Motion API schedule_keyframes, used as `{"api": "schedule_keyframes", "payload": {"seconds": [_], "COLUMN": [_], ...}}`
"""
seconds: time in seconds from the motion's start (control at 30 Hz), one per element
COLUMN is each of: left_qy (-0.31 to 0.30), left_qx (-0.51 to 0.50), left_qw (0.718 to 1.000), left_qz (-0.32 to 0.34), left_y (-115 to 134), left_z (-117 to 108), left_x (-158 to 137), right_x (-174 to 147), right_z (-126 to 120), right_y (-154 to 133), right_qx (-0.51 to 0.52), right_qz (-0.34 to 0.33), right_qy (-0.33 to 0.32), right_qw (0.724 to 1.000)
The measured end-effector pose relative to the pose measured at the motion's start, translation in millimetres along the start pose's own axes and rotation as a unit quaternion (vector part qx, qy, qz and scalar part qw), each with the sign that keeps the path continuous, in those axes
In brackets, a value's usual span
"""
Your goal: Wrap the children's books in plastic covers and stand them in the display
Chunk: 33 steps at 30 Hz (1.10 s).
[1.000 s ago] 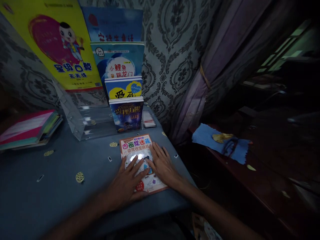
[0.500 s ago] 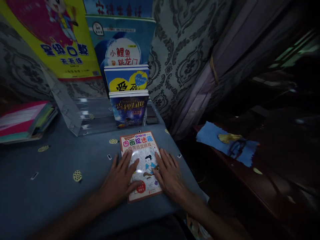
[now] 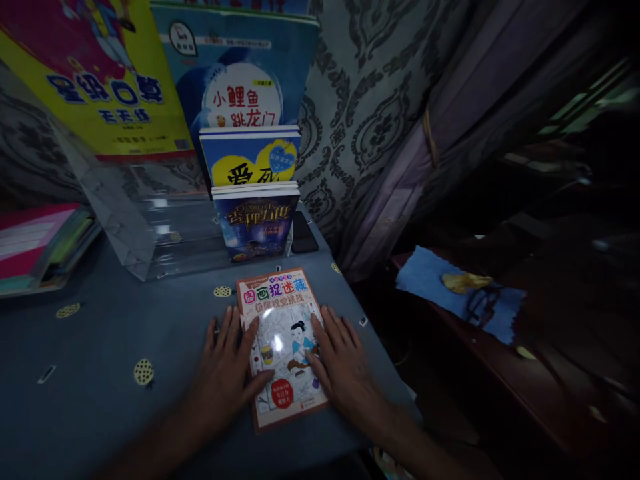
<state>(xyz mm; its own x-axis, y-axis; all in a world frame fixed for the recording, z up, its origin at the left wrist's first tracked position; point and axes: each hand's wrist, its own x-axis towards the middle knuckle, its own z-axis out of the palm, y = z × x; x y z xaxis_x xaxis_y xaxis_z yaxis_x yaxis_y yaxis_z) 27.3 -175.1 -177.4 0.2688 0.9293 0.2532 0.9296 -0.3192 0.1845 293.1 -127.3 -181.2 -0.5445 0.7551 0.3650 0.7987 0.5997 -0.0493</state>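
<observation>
A small picture book [image 3: 280,360] with a pale drawn cover, a seated figure in blue and colourful Chinese lettering lies closed on the table. My left hand [image 3: 227,363] rests along its left edge, fingers spread, with the thumb over the cover. At the right edge lies my right hand [image 3: 343,353], fingers stretched out, its thumb and index finger on the cover. Neither hand is wrapped round the book. Just behind it, a dark blue book [image 3: 257,223] stands upright at the front of a stepped row.
A clear plastic stand [image 3: 135,247] holds a yellow workbook [image 3: 145,133]; a teal book [image 3: 240,67] and a blue-yellow book [image 3: 250,157] rise nearby. A phone [image 3: 304,233] lies at right, stacked books [image 3: 40,247] at left. Beyond the table edge, a blue cloth [image 3: 425,273] bears glasses.
My left hand has slid left, so less of it covers the book. My right hand stays at the right edge. The view has shifted slightly closer.
</observation>
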Motion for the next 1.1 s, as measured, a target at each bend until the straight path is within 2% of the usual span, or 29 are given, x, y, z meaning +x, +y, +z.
{"api": "schedule_keyframes", "payload": {"seconds": [0.17, 0.27, 0.33, 0.43, 0.57, 0.67, 0.8, 0.9, 1.1], "left_qy": [0.020, 0.016, 0.013, 0.014, 0.019, 0.041, -0.005, -0.014, -0.037], "left_qx": [-0.052, -0.131, -0.214, -0.373, -0.577, -0.647, -0.711, -0.735, -0.772], "left_qw": [0.998, 0.990, 0.972, 0.909, 0.766, 0.676, 0.573, 0.529, 0.500], "left_qz": [0.001, -0.044, -0.095, -0.186, -0.283, -0.349, -0.409, -0.424, -0.391], "left_y": [1.6, 4.2, 5.8, 7.0, 4.0, 2.6, 12.0, 20.7, 18.9], "left_z": [-5.9, -11.5, -15.5, -21.3, -25.0, -26.2, -31.9, -35.5, -31.8], "left_x": [0.2, 0.6, 1.2, 3.3, 8.5, 14.4, 23.0, 26.0, 25.0], "right_x": [1.2, 2.6, 3.4, 3.2, 0.8, -0.8, -2.0, -1.3, 4.6], "right_z": [-1.2, -1.7, -1.6, -0.5, 1.2, 1.7, 0.5, -3.4, -16.5], "right_y": [-0.6, -3.1, -4.6, -5.1, -2.2, -0.2, -0.6, -1.7, -1.4], "right_qx": [-0.013, -0.015, -0.012, 0.002, 0.016, 0.018, 0.033, 0.050, 0.083], "right_qz": [-0.002, -0.006, -0.001, 0.012, 0.012, 0.008, 0.000, -0.005, -0.008], "right_qy": [0.004, 0.021, 0.024, 0.018, 0.013, 0.005, -0.009, -0.017, -0.033], "right_qw": [1.000, 1.000, 1.000, 1.000, 1.000, 1.000, 0.999, 0.999, 0.996]}}
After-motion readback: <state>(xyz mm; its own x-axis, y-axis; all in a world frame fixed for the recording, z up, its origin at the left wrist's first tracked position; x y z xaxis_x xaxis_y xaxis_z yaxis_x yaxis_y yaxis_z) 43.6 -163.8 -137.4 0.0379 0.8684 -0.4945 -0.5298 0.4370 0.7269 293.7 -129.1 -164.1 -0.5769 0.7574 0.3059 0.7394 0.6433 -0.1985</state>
